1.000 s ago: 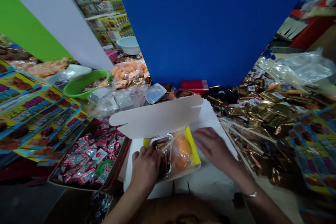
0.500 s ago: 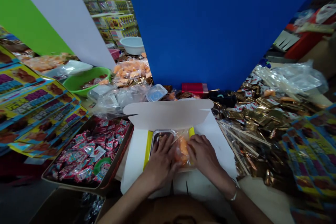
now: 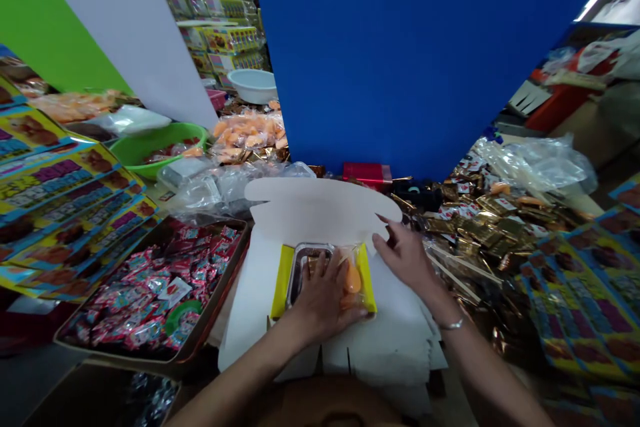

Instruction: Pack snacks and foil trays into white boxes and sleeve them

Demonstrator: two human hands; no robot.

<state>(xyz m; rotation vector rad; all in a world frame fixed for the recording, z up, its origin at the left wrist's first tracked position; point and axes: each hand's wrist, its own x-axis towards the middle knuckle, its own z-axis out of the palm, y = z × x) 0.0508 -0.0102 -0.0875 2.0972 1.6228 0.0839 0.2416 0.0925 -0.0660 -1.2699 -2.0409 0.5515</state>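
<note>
A foil tray (image 3: 301, 268) and orange packet (image 3: 353, 279) lie in the white box (image 3: 245, 320) at 6 o'clock, its lid (image 3: 315, 207) unclosed. The left hand (image 3: 320, 303) is pressed on them, fingers spread, apparently not gripping; the right hand (image 3: 407, 258) is open beside the lid.

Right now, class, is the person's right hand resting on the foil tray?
No, the right hand is up by the lid of the white cardboard box, while the left hand lies over the foil tray.
</note>
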